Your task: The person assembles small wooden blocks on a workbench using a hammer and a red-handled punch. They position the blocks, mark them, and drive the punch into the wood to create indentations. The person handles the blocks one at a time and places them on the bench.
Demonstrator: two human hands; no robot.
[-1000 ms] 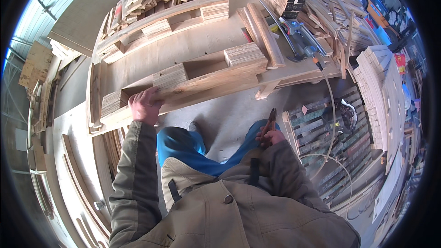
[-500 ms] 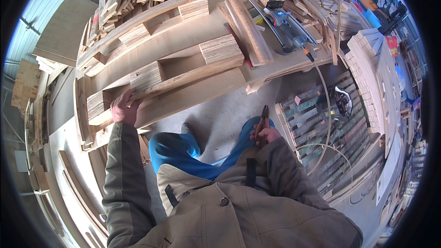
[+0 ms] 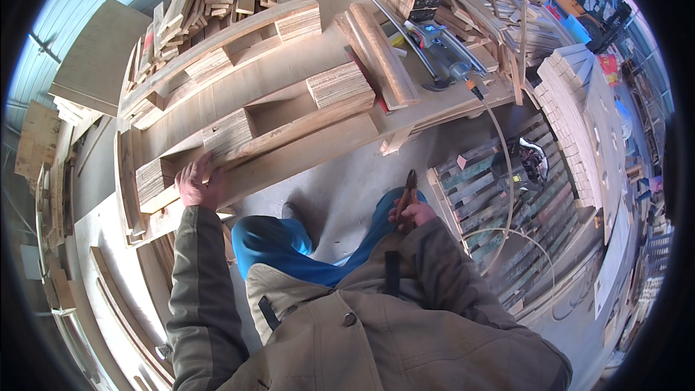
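My left hand lies with fingers apart over the near edge of a wooden frame, close to its left end. This frame is built of long boards with layered wood blocks between them, lying on the workbench. Down by my right knee, my right hand is closed around a pair of pliers with reddish-brown handles. The dark jaws point up and away from me, and the fingers partly hide the handles. Nothing touches the jaws.
A second wooden frame lies farther back, with loose wood offcuts behind it. An air nail gun with a hose rests at the bench's right. A slatted pallet and stacked boards stand to the right.
The view has shifted slightly. My left hand's fingers have spread flatter over the board. The pliers' jaws, slightly apart before, now look closer together; my right hand still holds them.
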